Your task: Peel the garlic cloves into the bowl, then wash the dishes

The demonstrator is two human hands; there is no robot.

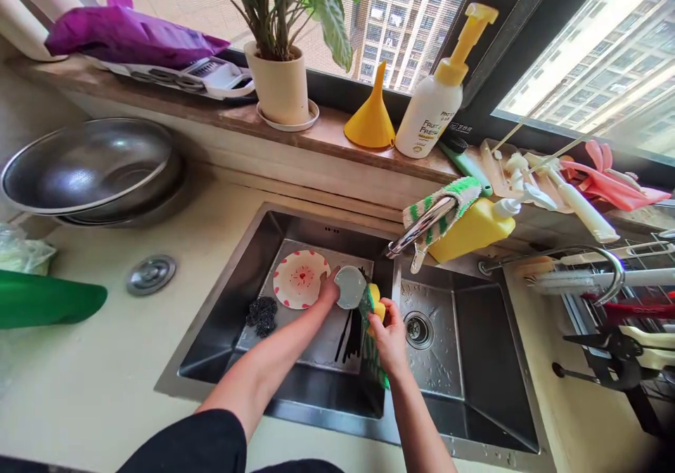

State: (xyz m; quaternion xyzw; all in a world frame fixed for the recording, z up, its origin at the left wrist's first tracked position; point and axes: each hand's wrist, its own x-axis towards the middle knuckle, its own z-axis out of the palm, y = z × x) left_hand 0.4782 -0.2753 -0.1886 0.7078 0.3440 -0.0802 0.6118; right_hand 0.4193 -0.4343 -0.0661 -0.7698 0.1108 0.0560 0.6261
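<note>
Over the left sink basin (211, 350), my left hand (329, 287) grips a small pale bowl (351, 287) by its left edge. My right hand (389, 332) is closed around a yellow and green sponge (375, 303), just right of the bowl. Behind my left hand lies a white plate (295, 280) with pink spots on its rim and a red pattern in the middle. A dark scouring pad (261, 316) sits below the plate's left side. A green-striped cloth (375, 364) hangs beneath my right hand, near the divider between the basins.
A faucet (422, 227) with a striped cloth over it rises behind the divider. The right basin (437, 346) has a drain and water drops. Large metal pans (95, 167) stand left; a dish rack (648, 304) with scissors stands right. The sill holds a potted plant (282, 86), yellow funnel (372, 118) and pump bottle (429, 111).
</note>
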